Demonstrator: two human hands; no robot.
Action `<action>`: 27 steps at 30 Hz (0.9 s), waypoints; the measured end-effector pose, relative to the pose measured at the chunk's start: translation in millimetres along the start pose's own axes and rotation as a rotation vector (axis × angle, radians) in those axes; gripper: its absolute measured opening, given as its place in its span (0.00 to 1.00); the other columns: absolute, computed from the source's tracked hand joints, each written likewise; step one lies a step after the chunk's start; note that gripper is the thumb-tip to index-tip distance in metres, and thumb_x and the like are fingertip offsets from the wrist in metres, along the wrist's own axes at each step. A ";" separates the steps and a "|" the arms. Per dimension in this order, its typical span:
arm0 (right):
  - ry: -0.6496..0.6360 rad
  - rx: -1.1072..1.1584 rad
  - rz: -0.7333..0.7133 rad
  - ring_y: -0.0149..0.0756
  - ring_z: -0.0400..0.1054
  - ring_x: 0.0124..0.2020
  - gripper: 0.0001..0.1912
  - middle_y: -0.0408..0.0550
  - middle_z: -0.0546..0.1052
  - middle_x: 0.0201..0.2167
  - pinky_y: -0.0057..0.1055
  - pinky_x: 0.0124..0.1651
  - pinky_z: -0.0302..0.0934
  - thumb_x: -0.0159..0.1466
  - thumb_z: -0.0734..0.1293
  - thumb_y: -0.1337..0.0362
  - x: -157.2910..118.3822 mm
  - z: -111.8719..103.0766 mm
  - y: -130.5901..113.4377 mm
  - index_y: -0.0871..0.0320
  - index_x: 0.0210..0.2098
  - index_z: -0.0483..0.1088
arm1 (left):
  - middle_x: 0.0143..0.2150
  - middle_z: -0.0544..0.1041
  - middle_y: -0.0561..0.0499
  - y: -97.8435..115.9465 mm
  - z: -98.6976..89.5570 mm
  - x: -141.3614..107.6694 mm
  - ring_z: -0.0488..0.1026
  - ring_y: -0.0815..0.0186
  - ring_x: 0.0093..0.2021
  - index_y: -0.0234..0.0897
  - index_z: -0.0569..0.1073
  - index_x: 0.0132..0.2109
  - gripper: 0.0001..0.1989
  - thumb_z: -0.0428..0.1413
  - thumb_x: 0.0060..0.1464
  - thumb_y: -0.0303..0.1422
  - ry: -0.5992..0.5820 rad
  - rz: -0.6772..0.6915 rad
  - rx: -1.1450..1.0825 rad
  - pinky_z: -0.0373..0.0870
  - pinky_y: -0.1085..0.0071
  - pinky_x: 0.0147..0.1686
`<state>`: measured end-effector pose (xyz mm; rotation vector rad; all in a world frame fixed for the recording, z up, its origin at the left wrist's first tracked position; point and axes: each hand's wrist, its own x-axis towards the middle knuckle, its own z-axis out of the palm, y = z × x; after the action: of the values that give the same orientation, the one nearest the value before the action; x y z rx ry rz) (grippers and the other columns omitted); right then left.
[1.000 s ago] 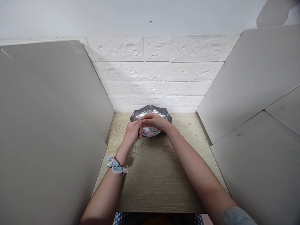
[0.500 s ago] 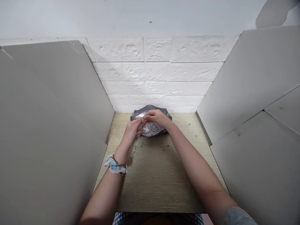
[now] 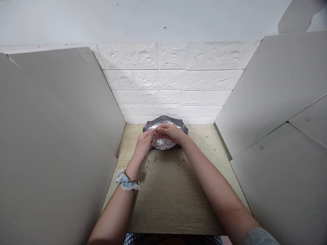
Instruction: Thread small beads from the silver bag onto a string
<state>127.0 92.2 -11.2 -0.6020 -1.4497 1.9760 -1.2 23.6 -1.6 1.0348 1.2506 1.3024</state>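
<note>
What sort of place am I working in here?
Probably a partitioned work desk: a wood-grain tabletop hemmed by gray panels, with a silvery container of bead-like bits near the brick-patterned wall.

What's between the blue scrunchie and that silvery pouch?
In the head view: the left hand, plus a small strand of apparent beads on the table.

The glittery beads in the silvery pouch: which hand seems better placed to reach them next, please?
Right, probably: in the head view the right hand overlaps the middle of the silvery pouch, close to the glittery beads, while the left hand overlaps only the pouch's left side.
</note>
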 end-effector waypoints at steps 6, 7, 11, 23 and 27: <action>-0.003 0.070 -0.020 0.29 0.68 0.33 0.11 0.47 0.73 0.30 0.29 0.42 0.61 0.51 0.68 0.61 -0.1 2.7 0.6 0.62 0.31 0.70 | 0.19 0.67 0.54 -2.2 -3.7 2.4 0.57 0.77 0.15 0.31 0.68 0.26 0.13 0.51 0.48 0.38 0.105 0.127 0.054 0.49 0.78 0.14; 0.006 0.082 -0.021 0.29 0.68 0.34 0.11 0.47 0.73 0.30 0.29 0.43 0.61 0.51 0.68 0.61 0.0 4.0 0.7 0.62 0.31 0.70 | 0.22 0.70 0.53 -2.4 -4.5 2.6 0.59 0.76 0.16 0.31 0.70 0.29 0.12 0.51 0.48 0.38 0.130 0.151 0.066 0.51 0.78 0.14; 0.021 0.098 0.011 0.28 0.67 0.32 0.12 0.47 0.73 0.31 0.27 0.41 0.62 0.51 0.68 0.60 1.0 8.6 2.8 0.63 0.31 0.71 | 0.20 0.69 0.54 -2.1 -7.0 1.5 0.63 0.74 0.19 0.31 0.72 0.30 0.13 0.51 0.48 0.38 0.205 0.260 0.179 0.58 0.77 0.20; 0.001 0.172 0.060 0.28 0.67 0.31 0.12 0.47 0.73 0.28 0.28 0.43 0.61 0.49 0.70 0.61 3.6 11.9 6.5 0.65 0.28 0.71 | 0.20 0.69 0.54 -1.7 -4.8 1.1 0.62 0.74 0.19 0.31 0.74 0.30 0.15 0.52 0.47 0.40 0.245 0.306 0.174 0.60 0.77 0.21; 0.017 0.184 0.035 0.27 0.67 0.31 0.12 0.47 0.73 0.29 0.27 0.41 0.61 0.49 0.70 0.62 3.5 12.9 5.8 0.65 0.30 0.71 | 0.19 0.68 0.55 -2.9 -5.9 1.8 0.62 0.74 0.19 0.31 0.74 0.31 0.15 0.52 0.47 0.40 0.237 0.291 0.147 0.59 0.77 0.21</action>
<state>114.7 84.7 -12.9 -0.5643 -1.2373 2.0984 -7.0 24.4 -5.1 1.2285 1.4284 1.6115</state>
